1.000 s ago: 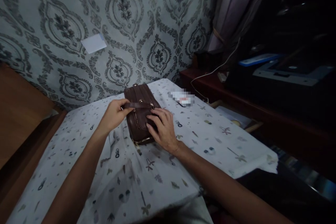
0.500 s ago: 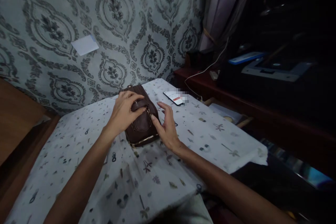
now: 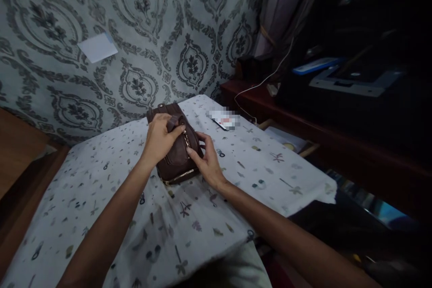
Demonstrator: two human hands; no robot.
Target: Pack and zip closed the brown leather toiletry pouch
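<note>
A dark brown bag (image 3: 177, 157) with gold zippers lies on the patterned white cloth. My left hand (image 3: 161, 137) is on its upper left part, fingers wrapped round a brown strap, the thumb by the top of a gold zipper. Against the bag's right side rests my right hand (image 3: 207, 159), its thumb on the front by the zipper and its fingers round the side edge. The zipper of the front pocket runs between the two thumbs.
A phone (image 3: 222, 119) lies right of the bag. The cloth-covered table (image 3: 270, 189) meets a wallpapered wall with a white paper (image 3: 97, 47) on it. At the right are a dark red desk (image 3: 249, 99), a white cable (image 3: 259, 83) and an open drawer (image 3: 286, 137).
My left hand has closed round the strap and lifted it a little. My right hand has come onto the bag's right side. The view has shifted slightly.
</note>
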